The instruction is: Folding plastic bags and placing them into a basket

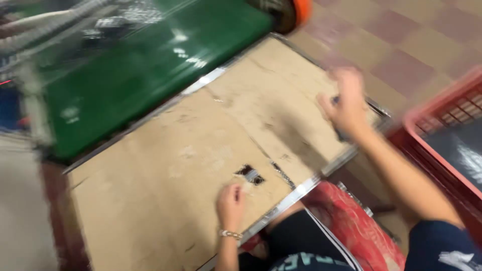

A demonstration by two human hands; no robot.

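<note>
My left hand [230, 202] rests with curled fingers on a tan, cardboard-covered worktable [165, 170], just beside a small torn hole [250, 175] in the cardboard. A bracelet is on that wrist. My right hand [345, 103] is raised over the table's far right corner and is blurred by motion. It seems to close on a small dark object [341, 134], but the blur hides what that object is.
A green conveyor belt [145, 65] runs along the table's far side, with an orange roller end [296, 12]. A red plastic crate [447, 135] holding dark cloth stands at the right. A red patterned cushion [351, 226] lies under my lap. The floor is tiled.
</note>
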